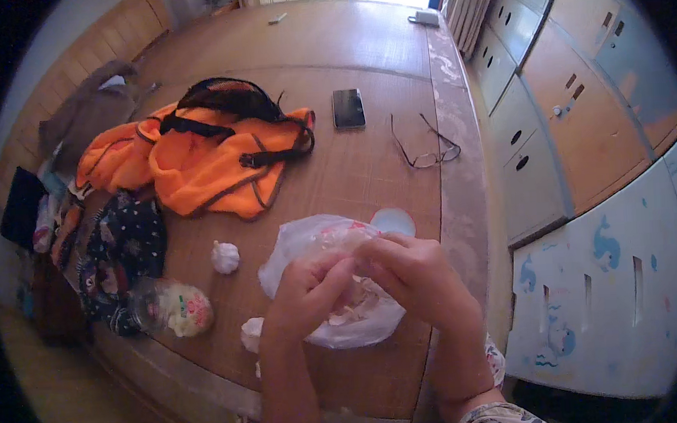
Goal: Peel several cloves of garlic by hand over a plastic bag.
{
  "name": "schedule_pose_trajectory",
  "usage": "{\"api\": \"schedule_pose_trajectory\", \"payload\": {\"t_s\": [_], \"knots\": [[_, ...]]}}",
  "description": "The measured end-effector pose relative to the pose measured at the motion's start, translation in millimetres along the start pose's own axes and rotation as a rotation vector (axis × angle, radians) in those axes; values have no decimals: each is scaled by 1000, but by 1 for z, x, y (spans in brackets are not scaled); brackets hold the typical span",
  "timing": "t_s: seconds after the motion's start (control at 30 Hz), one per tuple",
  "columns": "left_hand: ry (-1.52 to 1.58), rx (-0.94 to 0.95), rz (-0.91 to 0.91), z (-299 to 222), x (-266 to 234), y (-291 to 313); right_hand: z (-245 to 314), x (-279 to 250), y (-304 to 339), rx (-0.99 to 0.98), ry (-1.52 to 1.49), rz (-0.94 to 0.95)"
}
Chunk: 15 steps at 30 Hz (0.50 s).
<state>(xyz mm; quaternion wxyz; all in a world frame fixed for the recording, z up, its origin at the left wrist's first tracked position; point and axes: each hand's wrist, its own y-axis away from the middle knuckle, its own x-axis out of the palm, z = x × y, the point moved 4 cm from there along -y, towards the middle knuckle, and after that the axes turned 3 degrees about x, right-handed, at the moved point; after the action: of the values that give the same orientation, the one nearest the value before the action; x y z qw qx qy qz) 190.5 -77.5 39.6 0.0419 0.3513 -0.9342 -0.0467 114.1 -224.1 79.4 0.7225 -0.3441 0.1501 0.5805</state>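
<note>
Head view: brown surface (pixel 359 175), seen from above.
Left hand (pixel 312 291): over plastic bag (pixel 282 257); fingers curled, cannot tell if clamped on anything.
Right hand (pixel 418 270): close beside left; fingers curled, cannot tell if gripping.
Plastic bag: spread beneath both hands, peelings (pixel 350 313) inside.
Garlic bulb (pixel 226 258): left of bag.
Jar (pixel 178 309): left of bulb, pale pieces inside.

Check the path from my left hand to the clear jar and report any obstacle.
Nothing visible stands directly between the left hand and the clear jar. A garlic bulb lies just beyond that line, and a second garlic bulb just nearer the body.
</note>
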Motion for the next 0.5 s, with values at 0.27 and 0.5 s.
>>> {"api": "schedule_pose_trajectory", "payload": {"t_s": [0.27,0.5], "knots": [[158,-55,36,3,-10,6,3,10,-7,12,-28,-8],[81,-43,-8,-1,-13,12,9,11,-8,4,-109,1]]}}
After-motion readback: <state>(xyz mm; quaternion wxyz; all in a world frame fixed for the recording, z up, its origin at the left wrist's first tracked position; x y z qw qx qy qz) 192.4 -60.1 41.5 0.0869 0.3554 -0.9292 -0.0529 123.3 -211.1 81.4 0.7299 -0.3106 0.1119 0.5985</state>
